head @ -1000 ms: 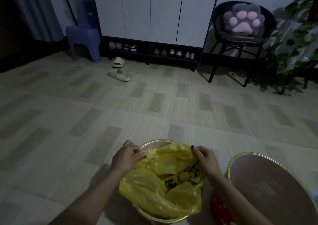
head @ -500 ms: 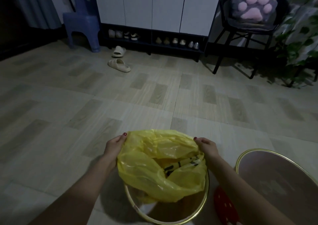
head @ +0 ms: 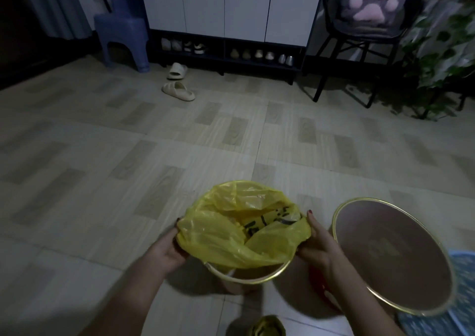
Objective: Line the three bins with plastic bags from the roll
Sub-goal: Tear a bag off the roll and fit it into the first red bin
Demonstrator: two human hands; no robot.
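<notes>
Here the yellow plastic bag (head: 241, 235) sits in the mouth of the gold-rimmed bin (head: 253, 276) on the floor (head: 128, 155), and I have my left hand (head: 171, 249) pinching its edge on the left side of the rim and my right hand (head: 317, 245) pinching it on the right, each grip clenched on the film; the far part of the bag's mouth looks already draped over the rim away from me, while the near part hangs slack inside, short of the near rim, which shows bare; so the move I judge next turns on that gap: the loose hem lies between my two hands and must come toward me and down over the near edge, both hands about equally close to it; the film is thin, glossy, crinkled and translucent, with dark print showing in its folds, and I expect it to slip or tear if pulled hard; the rim is a smooth round metal-looking hoop; a second bin (head: 390, 256), unlined, stands just to the right, close by my right wrist; a small yellowish bundle (head: 267, 326) lies near my feet, perhaps the roll, though I cannot tell.
</notes>
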